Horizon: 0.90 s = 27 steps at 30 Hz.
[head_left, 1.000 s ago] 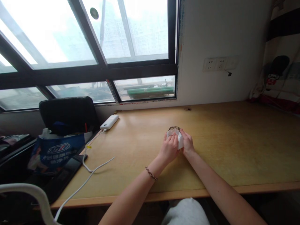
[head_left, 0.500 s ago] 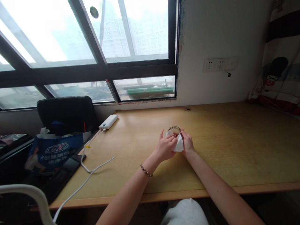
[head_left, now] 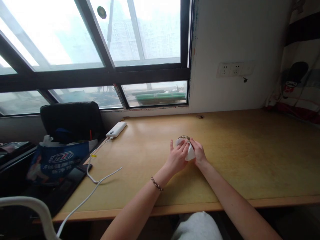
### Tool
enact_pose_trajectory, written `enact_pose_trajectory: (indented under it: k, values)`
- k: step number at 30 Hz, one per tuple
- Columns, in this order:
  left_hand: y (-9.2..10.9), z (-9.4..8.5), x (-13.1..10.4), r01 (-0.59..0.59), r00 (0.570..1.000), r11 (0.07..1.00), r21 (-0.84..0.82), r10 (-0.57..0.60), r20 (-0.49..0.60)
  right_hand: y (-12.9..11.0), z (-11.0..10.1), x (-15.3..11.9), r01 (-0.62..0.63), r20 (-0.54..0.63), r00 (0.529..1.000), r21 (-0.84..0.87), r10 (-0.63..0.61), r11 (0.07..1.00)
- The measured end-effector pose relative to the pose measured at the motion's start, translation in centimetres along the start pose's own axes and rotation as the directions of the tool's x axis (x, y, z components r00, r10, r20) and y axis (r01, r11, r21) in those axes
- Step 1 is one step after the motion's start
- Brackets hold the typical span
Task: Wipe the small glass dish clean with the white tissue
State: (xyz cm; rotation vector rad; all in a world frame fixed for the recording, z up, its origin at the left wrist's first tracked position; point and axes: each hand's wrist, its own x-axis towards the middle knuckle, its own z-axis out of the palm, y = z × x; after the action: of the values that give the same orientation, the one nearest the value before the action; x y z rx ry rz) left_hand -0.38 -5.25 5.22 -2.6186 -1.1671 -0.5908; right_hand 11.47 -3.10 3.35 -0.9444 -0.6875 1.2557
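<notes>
Both hands are together over the wooden desk [head_left: 240, 160]. My left hand [head_left: 178, 156] presses a white tissue [head_left: 190, 153] with its fingers, the thumb sticking up apart. Behind the tissue shows the curved dark rim of a round object [head_left: 184, 137], perhaps metal; most of it is hidden. My right hand [head_left: 199, 152] is wrapped round the right side of that object. A braided bracelet [head_left: 156, 184] is on my left wrist.
A white power bank [head_left: 116, 129] with a white cable [head_left: 96, 186] lies at the desk's left edge. Left of the desk are a black chair [head_left: 71, 116] and a blue bag [head_left: 60, 160]. Wall sockets [head_left: 230, 69] are behind.
The fingers of my left hand have moved up with the tissue, towards the rim. The round object now looks flatter and more covered. My right hand has shifted only slightly.
</notes>
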Motion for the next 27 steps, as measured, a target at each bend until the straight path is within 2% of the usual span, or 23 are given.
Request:
enact_pose_trajectory:
  k: [4, 7, 12, 15, 17, 19, 20, 21, 22, 24, 25, 26, 27]
  values:
    - [-0.5, -0.3, 0.0, -0.079, 0.997, 0.989, -0.123, 0.079, 0.000, -0.2, -0.1, 0.0, 0.003, 0.022, 1.000, 0.034, -0.004, 0.999]
    - [-0.5, -0.3, 0.1, -0.094, 0.995, 0.985, -0.143, 0.095, -0.006, -0.2, -0.3, 0.2, -0.012, 0.028, 1.000, 0.058, 0.011, 0.998]
    - [-0.3, -0.5, 0.3, -0.055, 0.998, 0.988, -0.146, 0.057, 0.010, 0.2, -0.7, 1.0, -0.027, -0.070, 0.997, 0.096, 0.034, 0.995]
    - [-0.3, -0.6, 0.2, -0.053, 0.999, 0.961, -0.271, 0.048, -0.024, 0.3, -0.7, 1.4, -0.053, -0.099, 0.993, 0.163, 0.070, 0.985]
    - [-0.4, -0.4, 0.1, -0.033, 0.996, 0.904, -0.426, -0.003, -0.084, 0.1, -0.6, 1.5, -0.077, -0.084, 0.992, 0.216, 0.098, 0.973]
    - [-0.5, 0.0, 0.1, 0.053, 0.975, 0.772, -0.633, -0.178, -0.136, -0.1, -0.7, 1.5, -0.118, -0.038, 0.990, 0.276, 0.134, 0.954]
    - [-0.6, 0.2, 0.1, 0.118, 0.939, 0.664, -0.738, -0.317, -0.136, -0.3, -0.7, 1.4, -0.142, -0.010, 0.988, 0.307, 0.152, 0.941]
    - [-0.7, 0.5, 0.2, 0.179, 0.877, 0.527, -0.831, -0.468, -0.108, -0.4, -0.8, 1.4, -0.163, 0.013, 0.986, 0.339, 0.169, 0.926]
    - [-0.9, 0.8, 0.3, 0.221, 0.793, 0.369, -0.903, -0.606, -0.054, -0.6, -0.8, 1.3, -0.183, 0.026, 0.982, 0.369, 0.187, 0.911]
    - [-1.5, 1.3, 0.6, 0.227, 0.613, 0.041, -0.973, -0.782, 0.110, -0.7, -0.9, 1.3, -0.205, 0.018, 0.976, 0.409, 0.217, 0.889]
    - [-1.7, 1.6, 0.8, 0.202, 0.544, -0.115, -0.973, -0.812, 0.209, -0.7, -0.8, 1.3, -0.198, -0.005, 0.975, 0.418, 0.220, 0.887]
    - [-2.0, 1.8, 0.9, 0.176, 0.501, -0.262, -0.949, -0.806, 0.316, -0.7, -0.8, 1.3, -0.177, -0.035, 0.977, 0.413, 0.210, 0.893]
    - [-2.2, 1.9, 1.0, 0.159, 0.482, -0.400, -0.902, -0.766, 0.425, -0.6, -0.7, 1.3, -0.141, -0.070, 0.981, 0.388, 0.182, 0.911]
